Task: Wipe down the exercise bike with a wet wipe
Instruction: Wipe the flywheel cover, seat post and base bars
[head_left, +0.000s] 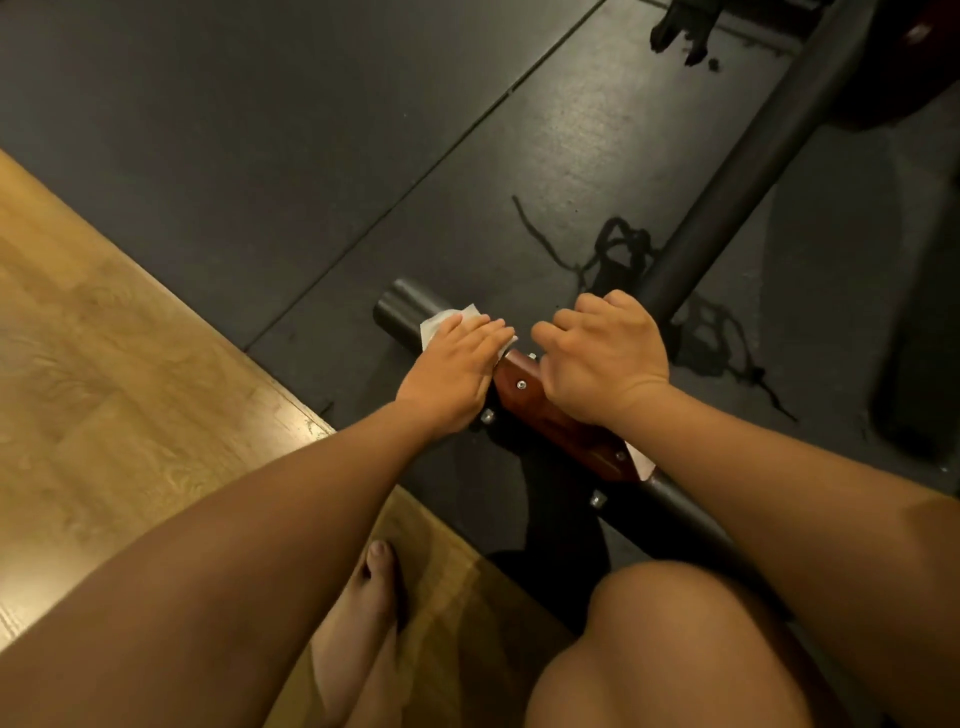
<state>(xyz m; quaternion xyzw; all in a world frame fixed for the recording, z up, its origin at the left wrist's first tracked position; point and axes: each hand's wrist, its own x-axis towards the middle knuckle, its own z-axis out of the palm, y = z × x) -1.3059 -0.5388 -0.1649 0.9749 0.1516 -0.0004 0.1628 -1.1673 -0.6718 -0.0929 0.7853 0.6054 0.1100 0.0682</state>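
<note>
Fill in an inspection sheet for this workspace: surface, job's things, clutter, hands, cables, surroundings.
Surface: dark rubber mat, seams visible.
Job's things: white wet wipe on the bike's grey base tube; red frame bracket with bolts.
Clutter: black object at top, unclear.
Hands: left hand presses the wipe flat; right hand, fingers curled, rests on the bracket, grip unclear.
Cables: dark tangled cord-like shape on mat; cord or stain unclear.
Surroundings: wood floor at left; bare foot.
</note>
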